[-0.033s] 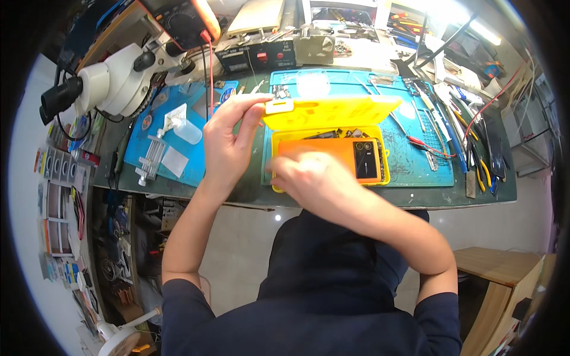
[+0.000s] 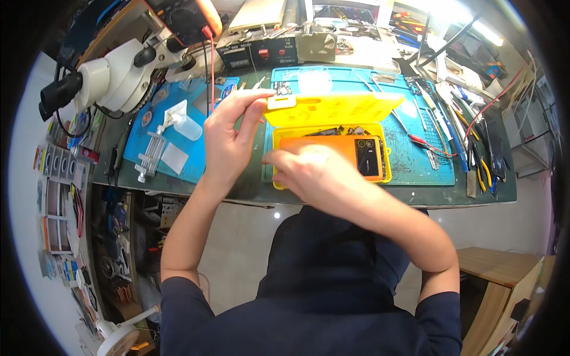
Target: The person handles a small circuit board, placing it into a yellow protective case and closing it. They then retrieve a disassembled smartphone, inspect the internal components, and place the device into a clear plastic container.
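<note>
since the earlier frame, i see my right hand (image 2: 317,177) shift slightly leftward, its blurred fingertips (image 2: 274,159) now past the left edge of the yellow box (image 2: 388,159). they curl; i cannot tell whether they grasp anything. my left hand (image 2: 228,133), left of the box, pinches its raised lid (image 2: 350,111) by the left corner. inside the box, an orange phone (image 2: 345,153) lies camera side up.

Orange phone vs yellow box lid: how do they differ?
Colour: the phone is orange with a black camera panel; the lid is yellow.
Pose: the phone lies over the open box; the lid stands raised behind it.
Hands: the right hand partly hides the phone; the left hand holds the lid's left corner.
Shared: both look roughly rectangular.
</note>
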`<action>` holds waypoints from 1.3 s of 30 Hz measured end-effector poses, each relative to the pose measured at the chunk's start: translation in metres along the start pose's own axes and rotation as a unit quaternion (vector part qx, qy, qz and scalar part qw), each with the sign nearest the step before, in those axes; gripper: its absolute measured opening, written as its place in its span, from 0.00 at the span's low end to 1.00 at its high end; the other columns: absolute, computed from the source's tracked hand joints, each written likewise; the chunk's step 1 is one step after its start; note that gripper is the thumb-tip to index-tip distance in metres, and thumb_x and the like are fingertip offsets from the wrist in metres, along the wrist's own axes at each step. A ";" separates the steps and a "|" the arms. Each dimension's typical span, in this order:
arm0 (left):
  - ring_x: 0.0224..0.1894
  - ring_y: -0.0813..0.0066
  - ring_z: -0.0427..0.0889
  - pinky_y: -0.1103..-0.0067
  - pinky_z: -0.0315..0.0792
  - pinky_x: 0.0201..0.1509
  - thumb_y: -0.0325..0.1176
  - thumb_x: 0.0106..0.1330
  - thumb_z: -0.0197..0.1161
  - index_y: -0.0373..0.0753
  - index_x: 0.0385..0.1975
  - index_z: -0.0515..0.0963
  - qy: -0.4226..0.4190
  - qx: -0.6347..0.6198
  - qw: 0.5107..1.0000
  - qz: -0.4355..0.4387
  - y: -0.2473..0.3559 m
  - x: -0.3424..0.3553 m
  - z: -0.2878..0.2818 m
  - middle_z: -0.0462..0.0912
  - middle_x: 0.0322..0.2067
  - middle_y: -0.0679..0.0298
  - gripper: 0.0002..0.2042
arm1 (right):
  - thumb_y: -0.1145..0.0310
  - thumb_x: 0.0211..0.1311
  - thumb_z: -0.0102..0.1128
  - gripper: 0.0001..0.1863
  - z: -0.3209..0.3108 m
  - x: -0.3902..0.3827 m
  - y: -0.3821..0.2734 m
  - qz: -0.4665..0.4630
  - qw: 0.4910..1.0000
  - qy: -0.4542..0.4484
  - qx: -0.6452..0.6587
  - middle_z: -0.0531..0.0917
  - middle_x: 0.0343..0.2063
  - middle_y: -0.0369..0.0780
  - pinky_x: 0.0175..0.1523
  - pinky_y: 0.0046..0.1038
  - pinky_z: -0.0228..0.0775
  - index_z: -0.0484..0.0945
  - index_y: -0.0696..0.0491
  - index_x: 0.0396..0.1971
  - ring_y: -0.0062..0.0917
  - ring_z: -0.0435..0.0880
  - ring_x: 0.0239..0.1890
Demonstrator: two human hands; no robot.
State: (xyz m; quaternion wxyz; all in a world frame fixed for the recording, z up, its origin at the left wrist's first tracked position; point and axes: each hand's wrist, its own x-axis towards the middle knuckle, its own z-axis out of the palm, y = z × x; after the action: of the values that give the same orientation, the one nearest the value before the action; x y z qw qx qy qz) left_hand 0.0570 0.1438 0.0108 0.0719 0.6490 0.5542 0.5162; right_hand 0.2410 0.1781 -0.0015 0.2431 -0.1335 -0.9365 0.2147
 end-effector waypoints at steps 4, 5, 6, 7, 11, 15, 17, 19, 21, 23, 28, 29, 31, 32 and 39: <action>0.34 0.71 0.82 0.79 0.75 0.38 0.32 0.70 0.61 0.35 0.41 0.83 0.015 -0.007 1.000 0.007 0.006 0.003 0.002 0.85 0.35 0.59 0.09 | 0.75 0.52 0.61 0.05 -0.009 0.007 0.008 -0.045 0.997 -0.050 0.023 0.80 0.28 0.47 0.40 0.40 0.76 0.78 0.58 0.29 0.41 0.84 0.35; 0.35 0.70 0.82 0.79 0.75 0.39 0.33 0.70 0.61 0.35 0.41 0.83 0.017 -0.001 1.000 0.017 0.004 0.003 0.002 0.85 0.35 0.58 0.09 | 0.75 0.52 0.61 0.05 -0.008 0.007 0.009 -0.058 0.997 -0.051 0.020 0.80 0.29 0.48 0.41 0.40 0.76 0.78 0.59 0.29 0.41 0.84 0.36; 0.35 0.69 0.83 0.78 0.75 0.40 0.33 0.70 0.61 0.35 0.41 0.83 0.018 0.005 0.999 0.027 0.002 0.002 0.001 0.85 0.35 0.58 0.09 | 0.75 0.52 0.60 0.07 -0.012 0.006 0.004 -0.024 0.997 -0.070 0.008 0.80 0.35 0.47 0.43 0.39 0.76 0.79 0.59 0.31 0.40 0.83 0.40; 0.36 0.68 0.83 0.78 0.75 0.41 0.33 0.70 0.61 0.35 0.41 0.83 0.019 0.011 0.999 0.037 0.000 0.001 0.001 0.85 0.35 0.58 0.09 | 0.75 0.52 0.60 0.07 -0.015 0.003 0.004 -0.035 0.998 -0.046 -0.002 0.79 0.35 0.46 0.44 0.38 0.77 0.79 0.58 0.32 0.39 0.83 0.41; 0.38 0.66 0.83 0.77 0.75 0.43 0.34 0.70 0.61 0.35 0.41 0.83 0.006 0.001 1.000 0.022 0.002 -0.003 -0.005 0.86 0.36 0.57 0.10 | 0.74 0.53 0.60 0.10 -0.037 -0.009 0.006 -0.085 0.994 -0.072 -0.010 0.78 0.39 0.40 0.46 0.35 0.77 0.80 0.53 0.37 0.35 0.81 0.44; 0.38 0.66 0.84 0.77 0.75 0.43 0.34 0.70 0.61 0.35 0.42 0.83 0.000 0.008 1.000 0.016 0.004 0.001 -0.005 0.86 0.36 0.57 0.10 | 0.73 0.54 0.63 0.09 -0.031 -0.010 0.002 -0.115 0.989 -0.093 -0.013 0.79 0.36 0.38 0.43 0.34 0.76 0.80 0.49 0.37 0.33 0.82 0.40; 0.38 0.66 0.84 0.77 0.75 0.43 0.34 0.70 0.61 0.35 0.42 0.83 -0.001 0.010 1.000 0.018 0.004 0.002 -0.005 0.86 0.36 0.57 0.10 | 0.73 0.54 0.63 0.09 -0.027 -0.004 0.002 -0.105 0.986 -0.121 -0.037 0.79 0.34 0.38 0.42 0.34 0.76 0.79 0.49 0.36 0.33 0.82 0.38; 0.38 0.65 0.84 0.76 0.75 0.43 0.34 0.69 0.61 0.35 0.41 0.83 0.001 0.005 1.000 0.028 0.003 0.001 -0.004 0.86 0.36 0.57 0.10 | 0.73 0.53 0.62 0.07 -0.020 0.004 0.003 -0.094 0.990 -0.106 -0.021 0.80 0.30 0.42 0.43 0.36 0.76 0.80 0.53 0.33 0.36 0.83 0.36; 0.38 0.64 0.84 0.76 0.75 0.44 0.34 0.69 0.61 0.35 0.41 0.83 0.002 -0.004 1.000 0.028 0.003 0.000 -0.005 0.86 0.36 0.57 0.10 | 0.74 0.53 0.61 0.06 -0.017 0.009 0.004 -0.089 0.991 -0.096 -0.010 0.80 0.28 0.43 0.42 0.37 0.77 0.80 0.55 0.32 0.38 0.84 0.35; 0.38 0.64 0.84 0.76 0.75 0.44 0.33 0.69 0.62 0.35 0.41 0.83 0.003 -0.010 1.000 0.026 0.003 0.000 -0.004 0.86 0.36 0.56 0.09 | 0.74 0.53 0.61 0.05 -0.016 0.013 0.004 -0.088 0.992 -0.092 -0.005 0.80 0.28 0.43 0.42 0.38 0.76 0.80 0.56 0.31 0.38 0.84 0.36; 0.38 0.63 0.84 0.76 0.75 0.44 0.33 0.69 0.62 0.34 0.40 0.83 0.007 -0.005 1.000 0.014 0.002 0.001 -0.005 0.86 0.36 0.57 0.09 | 0.74 0.53 0.62 0.04 -0.015 0.021 0.006 -0.118 0.988 -0.099 0.018 0.80 0.28 0.43 0.42 0.38 0.76 0.81 0.56 0.30 0.38 0.83 0.35; 0.38 0.63 0.84 0.76 0.75 0.44 0.33 0.69 0.62 0.34 0.40 0.83 0.006 -0.006 1.000 0.019 0.002 0.001 -0.005 0.86 0.37 0.57 0.09 | 0.74 0.52 0.62 0.04 -0.016 0.021 0.007 -0.115 0.987 -0.112 0.019 0.80 0.28 0.43 0.42 0.37 0.76 0.81 0.55 0.29 0.38 0.83 0.35; 0.38 0.63 0.84 0.76 0.75 0.43 0.33 0.69 0.62 0.34 0.40 0.83 0.004 -0.007 1.000 0.029 0.002 0.002 -0.005 0.86 0.37 0.56 0.09 | 0.74 0.52 0.61 0.05 -0.017 0.022 0.008 -0.104 0.987 -0.115 0.034 0.80 0.28 0.43 0.43 0.37 0.76 0.81 0.55 0.30 0.38 0.83 0.35; 0.38 0.63 0.84 0.76 0.75 0.43 0.33 0.69 0.62 0.34 0.40 0.83 0.005 -0.006 1.000 0.029 0.002 0.002 -0.005 0.86 0.37 0.56 0.09 | 0.75 0.52 0.61 0.05 -0.017 0.022 0.008 -0.099 0.987 -0.116 0.043 0.80 0.28 0.43 0.43 0.37 0.76 0.81 0.55 0.30 0.37 0.83 0.35; 0.38 0.63 0.84 0.76 0.76 0.43 0.34 0.69 0.62 0.34 0.40 0.83 0.009 -0.008 0.999 0.035 -0.003 0.002 -0.004 0.86 0.36 0.57 0.10 | 0.74 0.50 0.61 0.07 -0.019 0.025 0.011 -0.156 0.981 -0.111 -0.012 0.80 0.30 0.42 0.43 0.36 0.76 0.82 0.55 0.31 0.36 0.83 0.35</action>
State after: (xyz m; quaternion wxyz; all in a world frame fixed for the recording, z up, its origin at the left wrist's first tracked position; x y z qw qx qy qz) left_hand 0.0520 0.1444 0.0122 0.0539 0.6628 0.5275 0.5287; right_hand 0.2307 0.2033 0.0181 0.1670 0.0361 -0.9694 0.1764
